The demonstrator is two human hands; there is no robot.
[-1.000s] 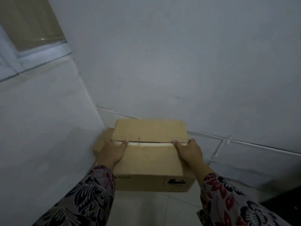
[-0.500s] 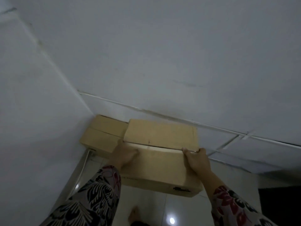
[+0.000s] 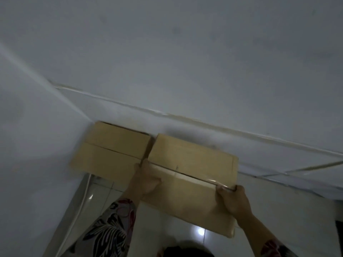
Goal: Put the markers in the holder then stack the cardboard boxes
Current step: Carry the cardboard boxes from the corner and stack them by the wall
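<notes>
I hold a brown cardboard box (image 3: 193, 175) by its two ends, above the floor and close to the wall. My left hand (image 3: 146, 180) grips its left end and my right hand (image 3: 232, 199) grips its right end at the flap seam. A second cardboard box (image 3: 111, 153) sits in the corner of the room to the left, its right edge right beside the held box. I cannot tell if the two boxes touch. No markers or holder are in view.
White walls (image 3: 185, 62) meet in a corner behind the boxes. The glossy white tiled floor (image 3: 167, 223) lies below. A white cable (image 3: 78, 216) runs along the left wall base. A dark shape (image 3: 185, 251) sits at the bottom edge.
The view has tilted down and the corner box shows more fully. The held box has moved right, from over the corner box to beside it.
</notes>
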